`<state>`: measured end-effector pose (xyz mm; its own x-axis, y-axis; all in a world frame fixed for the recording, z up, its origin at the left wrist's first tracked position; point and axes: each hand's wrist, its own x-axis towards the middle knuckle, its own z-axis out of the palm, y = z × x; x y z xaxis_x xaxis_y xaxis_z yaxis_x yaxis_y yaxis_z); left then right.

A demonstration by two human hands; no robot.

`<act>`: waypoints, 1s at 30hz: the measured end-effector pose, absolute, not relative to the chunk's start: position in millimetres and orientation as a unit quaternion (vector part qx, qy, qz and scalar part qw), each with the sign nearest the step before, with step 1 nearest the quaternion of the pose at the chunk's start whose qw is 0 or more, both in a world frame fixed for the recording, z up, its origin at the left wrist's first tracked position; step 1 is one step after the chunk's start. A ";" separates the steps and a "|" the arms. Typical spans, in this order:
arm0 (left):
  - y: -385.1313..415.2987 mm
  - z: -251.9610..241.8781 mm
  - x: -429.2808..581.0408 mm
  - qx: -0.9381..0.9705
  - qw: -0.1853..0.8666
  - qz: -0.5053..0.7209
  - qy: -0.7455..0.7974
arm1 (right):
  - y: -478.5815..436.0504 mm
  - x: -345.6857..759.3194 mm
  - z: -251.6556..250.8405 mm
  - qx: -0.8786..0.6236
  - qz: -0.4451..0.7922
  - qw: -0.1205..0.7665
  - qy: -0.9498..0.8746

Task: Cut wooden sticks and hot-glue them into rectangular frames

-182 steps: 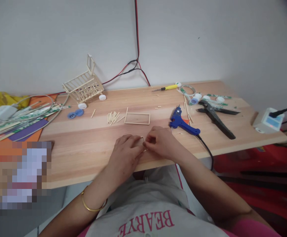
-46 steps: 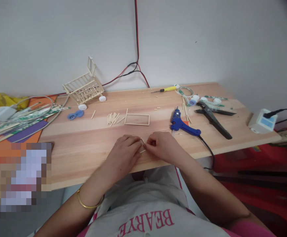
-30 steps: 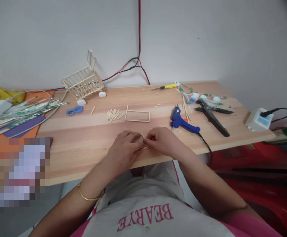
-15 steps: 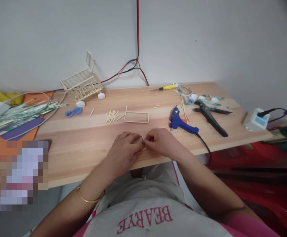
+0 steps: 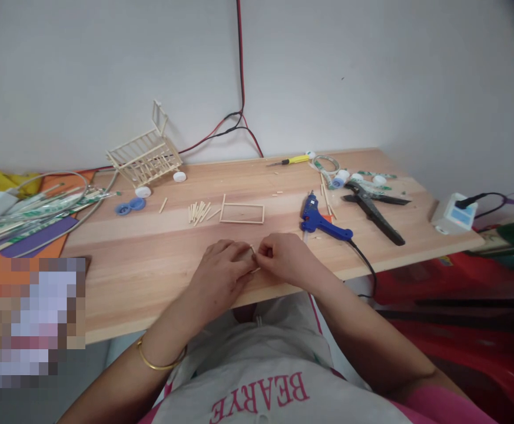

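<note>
My left hand [image 5: 221, 271] and my right hand [image 5: 283, 258] rest together on the wooden table [image 5: 151, 265] near its front edge. Both pinch a small piece made of thin wooden sticks [image 5: 254, 259], mostly hidden under the fingers. Just beyond the hands lies a rectangular stick frame [image 5: 242, 213] flat on the table. Left of that frame sits a small heap of short cut sticks [image 5: 199, 211]. A blue glue gun [image 5: 321, 219] lies to the right of my right hand, its black cord running off the front edge.
A stick-built cart [image 5: 144, 156] stands at the back left with bottle caps [image 5: 129, 206] near it. Black cutters [image 5: 374, 203], a yellow screwdriver [image 5: 292, 159] and a tape roll [image 5: 325, 162] lie at the back right. Packets of sticks and coloured paper [image 5: 27, 218] cover the left.
The hands stay pinched on the small stick piece in the same spot. Only the view has shifted slightly; nothing on the table has moved.
</note>
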<state>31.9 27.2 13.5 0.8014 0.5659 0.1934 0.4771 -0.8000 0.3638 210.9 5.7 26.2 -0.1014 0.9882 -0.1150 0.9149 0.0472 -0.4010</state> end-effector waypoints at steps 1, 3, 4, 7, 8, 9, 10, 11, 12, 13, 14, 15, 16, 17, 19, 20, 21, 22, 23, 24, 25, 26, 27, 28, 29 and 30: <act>27.3 13.9 32.0 0.937 0.151 0.148 0.277 | 5.3 210.6 25.8 -0.665 0.189 0.095 -0.717; 27.3 14.8 32.1 0.938 0.150 0.148 0.275 | 4.5 210.3 25.1 -0.669 0.182 0.094 -0.715; 27.4 15.1 32.2 0.938 0.148 0.148 0.276 | 4.0 210.3 24.9 -0.671 0.177 0.092 -0.714; 28.1 14.7 32.4 0.940 0.139 0.148 0.273 | 2.5 211.8 24.4 -0.682 0.148 0.082 -0.711; 28.5 14.1 32.4 0.941 0.135 0.149 0.272 | 1.9 212.7 24.3 -0.686 0.135 0.079 -0.711; 28.8 13.4 32.4 0.942 0.131 0.149 0.271 | 1.3 213.8 24.2 -0.689 0.122 0.077 -0.711; 29.2 12.6 32.4 0.943 0.128 0.148 0.270 | 0.6 215.0 24.2 -0.692 0.110 0.075 -0.710; 29.5 11.9 32.5 0.943 0.126 0.148 0.271 | -0.3 216.0 24.4 -0.695 0.100 0.074 -0.708; 29.6 11.3 32.6 0.943 0.125 0.146 0.273 | -1.4 216.9 24.7 -0.698 0.094 0.073 -0.707; 29.6 11.1 32.7 0.942 0.126 0.144 0.275 | -2.8 217.8 25.3 -0.700 0.093 0.072 -0.705; 29.5 11.2 32.9 0.942 0.127 0.141 0.276 | -4.6 218.7 26.2 -0.700 0.097 0.073 -0.704; 29.2 11.5 33.0 0.942 0.128 0.142 0.277 | -6.7 219.9 27.4 -0.698 0.104 0.078 -0.704; 28.9 12.1 33.2 0.941 0.130 0.143 0.277 | -9.1 222.0 29.0 -0.694 0.111 0.086 -0.707; 28.7 12.9 33.3 0.941 0.131 0.145 0.277 | -11.7 225.1 30.9 -0.687 0.116 0.099 -0.711; 28.3 14.4 33.2 0.940 0.133 0.146 0.277 | -16.6 236.3 35.2 -0.677 0.109 0.139 -0.714; 28.2 14.9 33.1 0.940 0.134 0.144 0.278 | -18.6 244.5 37.1 -0.679 0.094 0.161 -0.710; 28.2 15.1 32.8 0.940 0.135 0.140 0.279 | -20.0 254.3 38.7 -0.687 0.071 0.180 -0.701; 28.3 15.0 32.3 0.941 0.135 0.137 0.279 | -20.9 265.2 39.6 -0.701 0.040 0.192 -0.686; 28.3 14.6 31.8 0.941 0.136 0.136 0.279 | -21.1 276.7 39.8 -0.720 0.004 0.191 -0.668; 28.4 13.9 31.2 0.942 0.136 0.135 0.276 | -20.7 287.9 39.0 -0.740 -0.030 0.180 -0.647; 28.4 13.2 30.6 0.942 0.135 0.136 0.275 | -19.8 298.4 37.3 -0.760 -0.055 0.158 -0.628; 28.4 12.4 30.1 0.943 0.134 0.137 0.274 | -18.6 307.5 34.7 -0.773 -0.064 0.133 -0.616; 28.3 11.9 29.7 0.943 0.133 0.137 0.273 | -17.1 314.8 31.5 -0.781 -0.063 0.110 -0.612; 28.1 11.8 29.4 0.943 0.133 0.138 0.273 | -15.3 320.3 27.9 -0.783 -0.053 0.093 -0.613; 28.0 12.0 29.4 0.943 0.134 0.136 0.274 | -13.5 324.1 24.2 -0.780 -0.040 0.085 -0.619; 27.9 12.7 29.4 0.942 0.136 0.136 0.275 | -11.7 326.3 20.7 -0.775 -0.031 0.085 -0.626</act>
<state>29.4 27.9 12.7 0.8120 0.5551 0.1806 0.4813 -0.8117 0.3307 326.3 -11.7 20.7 0.2152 0.9644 0.1540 0.9748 -0.2027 -0.0931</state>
